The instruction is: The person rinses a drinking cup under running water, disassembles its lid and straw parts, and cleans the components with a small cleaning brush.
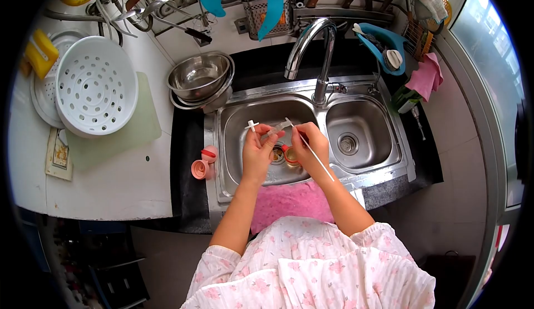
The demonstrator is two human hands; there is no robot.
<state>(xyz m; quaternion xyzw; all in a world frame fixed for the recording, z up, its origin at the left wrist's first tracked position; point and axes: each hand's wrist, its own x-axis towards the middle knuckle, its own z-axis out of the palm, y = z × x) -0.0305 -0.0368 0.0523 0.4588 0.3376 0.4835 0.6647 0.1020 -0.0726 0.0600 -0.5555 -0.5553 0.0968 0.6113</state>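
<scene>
Over the left basin of the steel sink (pixel 231 114), my left hand (pixel 258 153) is closed around a small translucent piece (pixel 279 127). A white cross-shaped part (pixel 251 125) sticks up by its fingers. My right hand (pixel 311 145) pinches a thin white stick (pixel 318 159), whose upper tip meets or nearly meets the translucent piece. The stick slants down along my right wrist. Below and between the hands is a red-orange-rimmed item (pixel 290 154), partly covered by my right hand. Two pink cup-like parts, one upper (pixel 209 153) and one lower (pixel 200 169), rest left of the sink.
A chrome faucet (pixel 324 59) arches behind the basins. Stacked metal bowls (pixel 200 78) stand at the back left, and a white colander (pixel 95 84) farther left. A blue holder (pixel 384 48) and pink cloth (pixel 425 75) are at the right. A pink towel (pixel 292 200) lies along the front edge.
</scene>
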